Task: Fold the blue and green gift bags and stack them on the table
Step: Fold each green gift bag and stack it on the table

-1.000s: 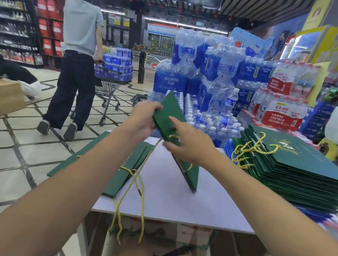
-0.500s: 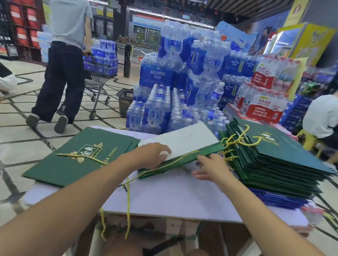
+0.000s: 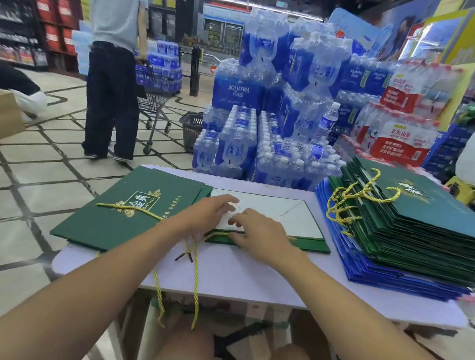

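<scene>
Green gift bag (image 3: 280,215) flat mid-table, white inner panel up, near edge partly hidden by both hands, left hand (image 3: 208,215) spread flat, right hand (image 3: 258,233) loosely bent, fingertips pressing, gold cord (image 3: 196,276) trailing off the table (image 3: 251,276), folded bag (image 3: 131,210) left, green stack (image 3: 426,223) right, over blue bags (image 3: 379,273) with only edges showing.

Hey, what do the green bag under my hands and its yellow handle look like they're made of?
Green bag: looks like stiff paper or card, matte green outside, white inside, with sharp flat creases. Yellow handle: appears to be twisted cord, fibre unclear; spiral strands show and it hangs limp.
</scene>
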